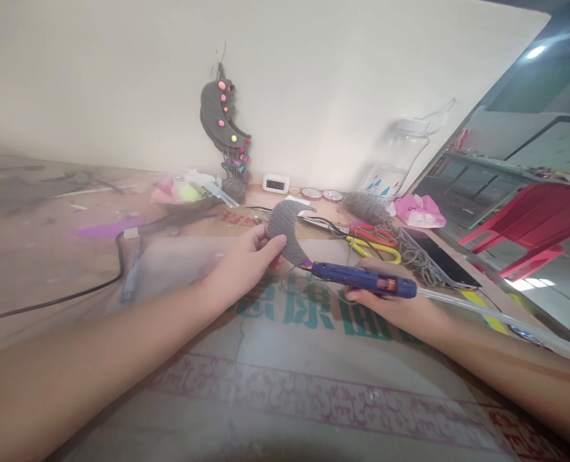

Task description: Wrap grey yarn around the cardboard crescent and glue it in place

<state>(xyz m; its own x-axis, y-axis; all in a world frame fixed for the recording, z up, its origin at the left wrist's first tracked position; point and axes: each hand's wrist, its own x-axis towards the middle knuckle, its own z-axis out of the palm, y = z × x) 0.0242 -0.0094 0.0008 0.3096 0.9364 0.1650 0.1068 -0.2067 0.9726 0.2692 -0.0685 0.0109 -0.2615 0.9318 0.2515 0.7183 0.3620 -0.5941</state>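
My left hand pinches a grey yarn-wrapped crescent and holds it up over the cardboard sheet. My right hand grips a blue hot glue gun, its nozzle touching the crescent's lower tip. A clear glue stick sticks out of the back of the gun to the right.
Behind lie scissors with red and yellow handles, a tangle of grey yarn, a phone, a pink bag, a small clock and a plastic jar. Finished crescents hang on the wall. A black cable runs left.
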